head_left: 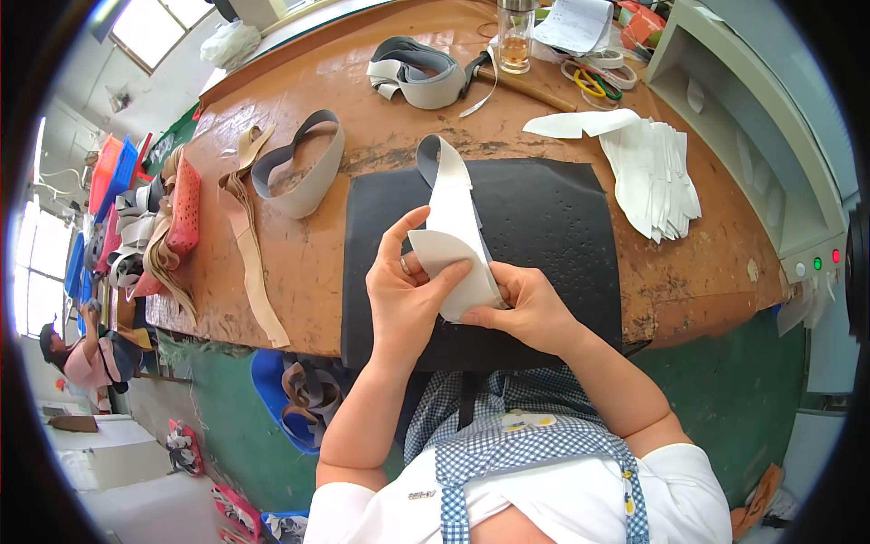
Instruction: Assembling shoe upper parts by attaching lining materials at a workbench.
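My left hand (403, 295) pinches a white pointed piece of sheet material (467, 290) between thumb and fingers. My right hand (530, 306) grips the lower end of the same white piece, thumb in front. Behind and above it runs a light grey strip (450, 172), its far end curled into a loop with a darker inner side. Where the strip and the piece meet is partly hidden by my fingers. Both hands are above a black mat (553, 218) dotted with small holes.
A stack of white pointed pieces (652, 177) lies right of the mat. Grey strip coils (417, 77), a looped strip (308, 177) and beige strips (249, 258) lie on the brown table (507, 131). A glass (515, 41) and scissors (589, 80) are farther back. A person (86, 358) is at the left.
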The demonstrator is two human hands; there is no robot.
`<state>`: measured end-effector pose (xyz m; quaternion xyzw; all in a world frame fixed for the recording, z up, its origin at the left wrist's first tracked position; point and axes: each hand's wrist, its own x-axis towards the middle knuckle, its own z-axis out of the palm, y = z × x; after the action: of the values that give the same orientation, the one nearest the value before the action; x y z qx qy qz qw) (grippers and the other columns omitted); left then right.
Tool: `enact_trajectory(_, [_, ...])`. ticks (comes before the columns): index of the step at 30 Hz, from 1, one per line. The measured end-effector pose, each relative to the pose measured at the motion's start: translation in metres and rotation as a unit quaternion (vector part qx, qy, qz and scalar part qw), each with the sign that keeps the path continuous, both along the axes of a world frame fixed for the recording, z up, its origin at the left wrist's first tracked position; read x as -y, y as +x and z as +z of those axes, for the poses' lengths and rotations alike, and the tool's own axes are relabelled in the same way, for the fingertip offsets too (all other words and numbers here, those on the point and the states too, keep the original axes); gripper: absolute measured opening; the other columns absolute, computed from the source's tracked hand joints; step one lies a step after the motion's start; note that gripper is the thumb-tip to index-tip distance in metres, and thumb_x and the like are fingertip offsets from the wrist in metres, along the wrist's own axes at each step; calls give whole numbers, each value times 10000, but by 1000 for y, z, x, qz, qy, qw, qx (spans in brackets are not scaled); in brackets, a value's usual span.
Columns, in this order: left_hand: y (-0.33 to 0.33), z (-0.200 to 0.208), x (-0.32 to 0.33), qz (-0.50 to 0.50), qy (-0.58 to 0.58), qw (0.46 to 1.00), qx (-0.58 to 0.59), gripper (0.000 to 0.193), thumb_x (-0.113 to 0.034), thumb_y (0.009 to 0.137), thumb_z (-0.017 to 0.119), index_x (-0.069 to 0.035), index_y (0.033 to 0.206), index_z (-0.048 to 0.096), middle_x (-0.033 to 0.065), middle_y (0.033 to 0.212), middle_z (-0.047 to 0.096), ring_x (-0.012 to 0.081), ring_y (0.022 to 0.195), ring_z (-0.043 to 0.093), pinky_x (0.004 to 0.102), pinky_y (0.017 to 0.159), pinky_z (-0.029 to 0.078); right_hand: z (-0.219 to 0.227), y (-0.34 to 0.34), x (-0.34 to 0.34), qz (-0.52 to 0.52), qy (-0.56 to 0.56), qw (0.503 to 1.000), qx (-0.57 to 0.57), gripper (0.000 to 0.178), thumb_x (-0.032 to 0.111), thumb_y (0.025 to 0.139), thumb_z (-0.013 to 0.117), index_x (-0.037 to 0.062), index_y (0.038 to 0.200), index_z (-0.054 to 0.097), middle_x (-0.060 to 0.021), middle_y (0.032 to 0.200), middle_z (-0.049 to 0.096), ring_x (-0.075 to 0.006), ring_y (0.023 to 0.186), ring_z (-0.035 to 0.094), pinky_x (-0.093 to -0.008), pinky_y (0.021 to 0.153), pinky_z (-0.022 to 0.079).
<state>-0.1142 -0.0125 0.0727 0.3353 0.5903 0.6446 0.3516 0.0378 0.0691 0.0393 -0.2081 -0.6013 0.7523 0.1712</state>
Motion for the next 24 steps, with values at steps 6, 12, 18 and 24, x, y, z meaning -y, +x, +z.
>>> enact_trajectory(6, [2,-5,0,16,-18,999,-33,640,34,792,753,-14,1371,485,102,950,724,138,854,694,266,775,559,-6,1,5,-16,33,999,9,302,104,852,761,-41,1096,656,-64,934,717,-82,844,656,-255,754,535])
enact_trajectory(12, [0,-6,-1,20,-38,999,-31,633,30,788,758,-19,1360,493,104,949,725,133,850,692,266,763,558,-8,3,12,-17,13,1000,-12,287,156,925,697,-59,1112,655,-62,949,718,-74,849,650,-255,753,533])
enact_trajectory(18, [-4,-9,-4,-6,-56,998,-18,662,12,774,789,-7,1359,481,106,970,716,140,866,691,261,764,556,-15,1,13,-59,2,998,-36,297,210,991,613,-60,1106,655,-47,916,708,-52,809,619,-240,719,516])
enact_trajectory(24, [-4,-19,-4,13,-12,1000,-4,739,3,731,837,3,1366,460,105,1075,634,161,957,668,261,785,550,-14,6,9,-29,48,998,-14,267,183,983,621,-51,1108,649,-10,817,673,-23,719,550,-229,638,466])
